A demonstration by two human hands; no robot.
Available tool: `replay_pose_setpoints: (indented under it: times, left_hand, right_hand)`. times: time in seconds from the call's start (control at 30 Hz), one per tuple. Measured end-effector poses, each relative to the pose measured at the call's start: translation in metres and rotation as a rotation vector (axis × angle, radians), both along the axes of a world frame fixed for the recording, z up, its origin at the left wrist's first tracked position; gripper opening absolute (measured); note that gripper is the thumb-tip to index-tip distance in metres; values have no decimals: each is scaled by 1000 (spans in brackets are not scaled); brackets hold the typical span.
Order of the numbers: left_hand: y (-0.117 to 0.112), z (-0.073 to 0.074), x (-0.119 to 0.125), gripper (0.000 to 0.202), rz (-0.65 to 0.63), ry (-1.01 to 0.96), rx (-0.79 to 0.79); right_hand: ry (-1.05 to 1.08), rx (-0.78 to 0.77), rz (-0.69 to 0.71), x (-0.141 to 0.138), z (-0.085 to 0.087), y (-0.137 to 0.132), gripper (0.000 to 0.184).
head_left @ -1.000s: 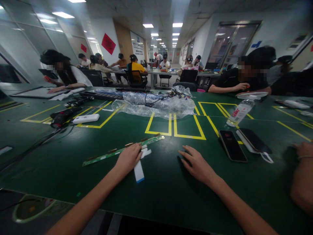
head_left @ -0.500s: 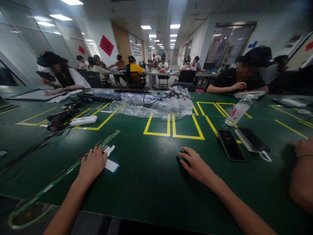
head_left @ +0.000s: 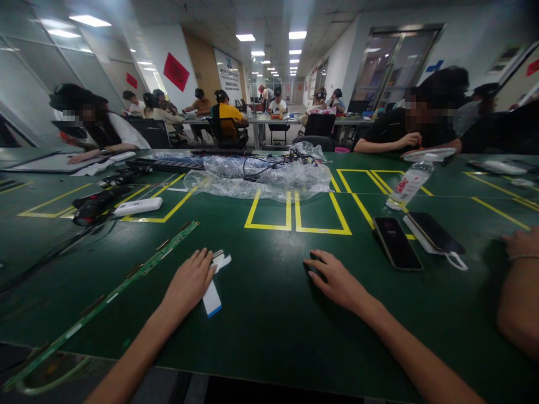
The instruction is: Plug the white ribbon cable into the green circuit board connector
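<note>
Head view, the only one. The middle of the white ribbon cable (head_left: 211, 300) is covered by the left hand (head_left: 191, 278); only its blue-tipped near end and a short folded piece by the fingertips show. The green circuit strip (head_left: 118, 293) lies aslant left of that hand, apart from it, its near end reaching past the edge of the green table (head_left: 269, 314) – there it is dim and its outline is hard to separate from the clutter below. Print on the bottle (head_left: 408, 188) is too small to read. Another person's arm (head_left: 520, 303) is cut off by the right border; both own forearms run out at the bottom.

Left hand: palm down over the cable, wrist low, forearm slanting up from lower left. Fingers close together, reaching forward; cannot tell whether they grip the cable or merely press on it. Right hand (head_left: 337, 280): palm down, pointing inward and forward, fingers slightly spread and holding nothing – contact with the table uncertain. The dark phone (head_left: 397, 244) lies to its right, apart.
</note>
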State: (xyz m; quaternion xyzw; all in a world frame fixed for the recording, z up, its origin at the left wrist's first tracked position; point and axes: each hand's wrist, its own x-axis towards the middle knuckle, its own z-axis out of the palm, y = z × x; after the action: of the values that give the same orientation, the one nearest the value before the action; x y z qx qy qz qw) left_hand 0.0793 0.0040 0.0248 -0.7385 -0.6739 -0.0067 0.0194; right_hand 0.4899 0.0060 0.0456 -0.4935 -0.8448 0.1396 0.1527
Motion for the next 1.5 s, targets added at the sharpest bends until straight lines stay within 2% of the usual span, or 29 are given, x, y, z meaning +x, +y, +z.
replay_pose_setpoints:
  times: [0.13,0.27,0.33,0.4,0.7,0.93,1.3,1.5]
  left_hand:
    - [4,6,70,52,-301,-48,39]
    - [10,10,136,49,-550,-103,70]
    - [13,10,158,49,-620,-134,88]
    - [16,8,171,50,-637,-159,106]
    - [16,3,171,49,-610,-186,102]
    - [19,1,170,51,-601,-186,77]
    - [19,-1,165,51,-596,-193,71]
    - [18,-1,162,51,-578,-190,93]
  right_hand:
    - [-19,26,-7,-4,-4,2,42]
    - [-20,87,-3,-10,-7,2,44]
    - [-33,116,-3,-13,-7,1,45]
    - [-78,120,-5,-15,-7,-1,46]
    - [-216,86,-22,-18,-5,-5,49]
    - [-208,80,25,-14,-6,-4,48]
    - [-244,114,17,-18,-4,-2,47]
    - [-179,119,11,-17,-8,-1,45]
